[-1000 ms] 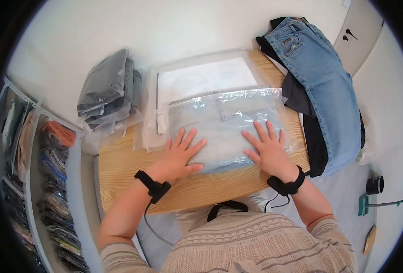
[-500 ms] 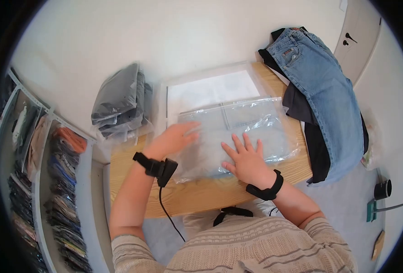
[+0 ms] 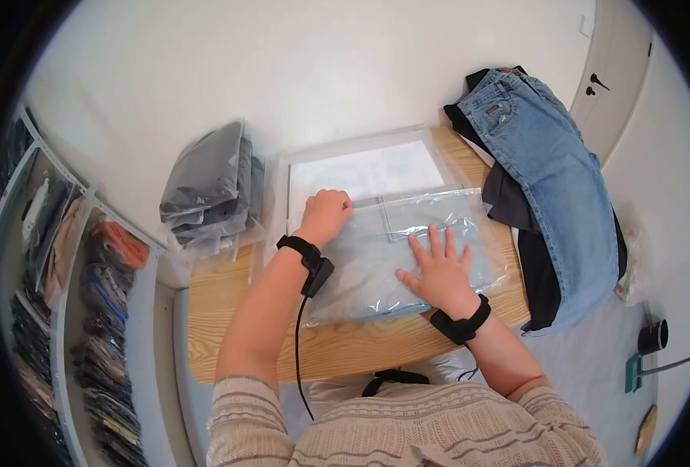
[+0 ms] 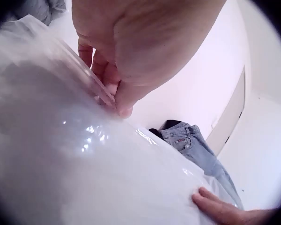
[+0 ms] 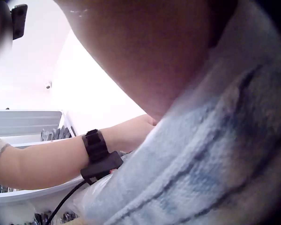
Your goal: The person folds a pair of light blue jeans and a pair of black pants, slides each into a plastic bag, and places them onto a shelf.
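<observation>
A clear plastic bag (image 3: 360,272) with folded light-blue jeans (image 3: 431,214) inside lies flat on the wooden table. At the bag's far left edge my left hand (image 3: 327,214) pinches the zip strip (image 4: 91,77) between thumb and curled fingers, as the left wrist view shows up close. My right hand (image 3: 441,272) rests spread on the right half of the bag, fingers straight over the denim. In the right wrist view the denim (image 5: 192,164) fills the lower right under that palm.
More clear bags with a white sheet (image 3: 360,170) lie behind. Bagged dark clothes (image 3: 205,179) are stacked at the left rear. Loose blue jeans (image 3: 551,179) drape over the table's right side. Shelves of bagged clothes (image 3: 111,342) stand at the left, a door (image 3: 614,86) at the far right.
My left hand has lifted off the bag's left side, moved to its far edge and taken hold there. The right hand slid left, then a little back right, staying flat.
</observation>
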Motion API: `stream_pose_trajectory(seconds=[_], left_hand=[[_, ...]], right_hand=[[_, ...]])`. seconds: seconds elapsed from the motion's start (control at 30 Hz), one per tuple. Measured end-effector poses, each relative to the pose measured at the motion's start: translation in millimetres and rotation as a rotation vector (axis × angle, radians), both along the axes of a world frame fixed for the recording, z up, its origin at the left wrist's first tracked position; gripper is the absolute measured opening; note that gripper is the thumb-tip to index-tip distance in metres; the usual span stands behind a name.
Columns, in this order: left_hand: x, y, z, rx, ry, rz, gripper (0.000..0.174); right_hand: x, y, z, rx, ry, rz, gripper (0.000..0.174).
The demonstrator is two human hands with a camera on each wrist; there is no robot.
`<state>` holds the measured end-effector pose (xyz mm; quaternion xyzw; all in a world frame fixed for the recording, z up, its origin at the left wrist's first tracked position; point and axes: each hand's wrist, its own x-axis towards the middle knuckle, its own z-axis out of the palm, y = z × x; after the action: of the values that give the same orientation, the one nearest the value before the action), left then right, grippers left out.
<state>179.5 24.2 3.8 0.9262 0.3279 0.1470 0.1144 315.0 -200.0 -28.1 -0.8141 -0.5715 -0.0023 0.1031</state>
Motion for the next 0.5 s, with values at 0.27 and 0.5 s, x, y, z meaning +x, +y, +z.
stream_pose_trajectory(seconds=[0.27,0.5], left_hand=[[-26.1,17.2,5.6,-0.169,-0.182,0.003,0.014],[-97.5,44.5,9.3,-0.268,-0.174,0.163,0.015]], right_hand=[[0.9,0.3,-2.5,0.030,-0.016,0.014,0.069],[1.8,0.0,-9.6,0.121,-0.077,0.026,0.068]])
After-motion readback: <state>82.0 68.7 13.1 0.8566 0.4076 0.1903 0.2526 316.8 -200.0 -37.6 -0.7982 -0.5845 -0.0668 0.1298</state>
